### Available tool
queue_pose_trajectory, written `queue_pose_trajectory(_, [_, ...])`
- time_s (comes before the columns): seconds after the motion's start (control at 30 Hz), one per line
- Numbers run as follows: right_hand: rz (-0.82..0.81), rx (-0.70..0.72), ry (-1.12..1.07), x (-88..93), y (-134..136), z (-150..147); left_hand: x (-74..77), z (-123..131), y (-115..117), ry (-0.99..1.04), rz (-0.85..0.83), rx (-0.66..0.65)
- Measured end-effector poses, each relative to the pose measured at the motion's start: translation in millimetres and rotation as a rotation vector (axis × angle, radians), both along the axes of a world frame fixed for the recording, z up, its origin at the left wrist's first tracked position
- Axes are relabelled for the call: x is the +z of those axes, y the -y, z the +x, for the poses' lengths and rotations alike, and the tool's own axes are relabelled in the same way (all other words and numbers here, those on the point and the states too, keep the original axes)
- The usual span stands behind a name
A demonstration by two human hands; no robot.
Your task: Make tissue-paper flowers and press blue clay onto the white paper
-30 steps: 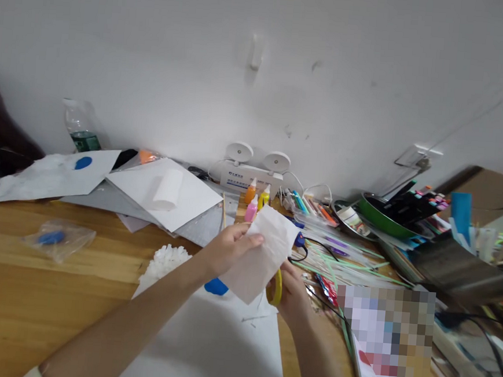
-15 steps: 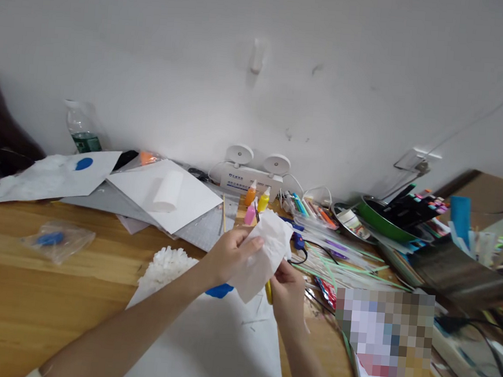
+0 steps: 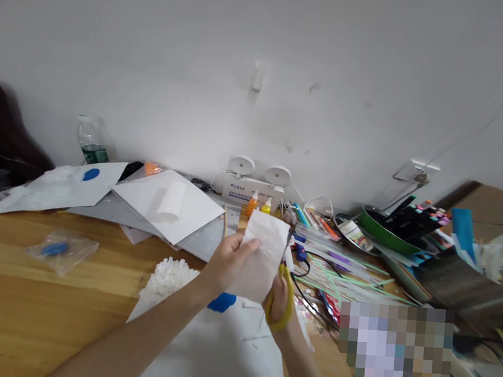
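My left hand point(image 3: 224, 263) pinches a piece of white tissue paper point(image 3: 261, 253) by its left side, thumb on top. Yellow-handled scissors point(image 3: 285, 307) are in my right hand point(image 3: 278, 304), with fingers through the loops and the dark blades upright at the paper's right edge. Both hands are above a white sheet point(image 3: 217, 348) on the wooden table. On that sheet are a blue patch point(image 3: 222, 302), partly hidden by my left hand, and a cluster of white crumpled bits point(image 3: 168, 278).
A white roll point(image 3: 171, 202) lies on white board at the back left. A bag with something blue point(image 3: 57, 250) is at left. Paint bottles point(image 3: 252, 203), a white router point(image 3: 251, 191), markers, a green pan point(image 3: 387, 231) and many thin strips crowd the back and right.
The paper has turned flatter toward the camera. My right hand has shifted lower with the scissors, whose yellow handles and blades now show more clearly beside the paper. The view has shifted slightly.
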State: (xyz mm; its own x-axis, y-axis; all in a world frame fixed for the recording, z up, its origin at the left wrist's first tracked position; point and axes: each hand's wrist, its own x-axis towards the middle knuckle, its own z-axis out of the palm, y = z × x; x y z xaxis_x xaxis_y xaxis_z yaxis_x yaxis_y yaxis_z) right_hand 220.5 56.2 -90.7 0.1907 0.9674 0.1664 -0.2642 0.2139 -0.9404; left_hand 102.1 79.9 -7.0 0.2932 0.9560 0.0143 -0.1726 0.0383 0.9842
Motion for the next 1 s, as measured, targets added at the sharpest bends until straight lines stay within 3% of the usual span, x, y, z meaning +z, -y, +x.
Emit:
queue_pose_trajectory(0.1, [-0.042, 0.063, -0.204, 11.4, -2.3, 4.8, -0.9, -1.2, -3.6, 0.034, -0.031, 0.024])
queue_pose_trajectory(0.27, [0.023, 0.088, -0.272, 23.9, 1.9, 14.4, -4.9, -2.4, -4.8, -0.216, 0.103, -0.097])
queue_pose_trajectory(0.37, [0.018, -0.018, -0.201, 23.6, 3.3, 14.6, -3.9, -2.2, -1.7, -0.358, 0.167, -0.160])
queue_pose_trajectory(0.53, [-0.011, -0.205, -0.104, 26.9, 5.5, 13.4, 3.0, -3.6, 7.3, -0.325, 0.036, -0.357])
queue_pose_trajectory(0.73, [0.036, -0.206, -0.074, 29.2, 7.1, 17.9, 5.8, -6.3, 10.6, -0.325, 0.067, -0.387])
queue_pose_trajectory(0.83, [0.080, -0.188, -0.035, 23.5, 5.9, 10.9, 10.3, -11.0, 3.4, -0.214, 0.051, -0.316])
queue_pose_trajectory(1.0, [0.031, -0.050, 0.056, 12.4, 12.7, -13.2, 16.5, -25.0, -16.6, -0.009, -0.002, 0.021])
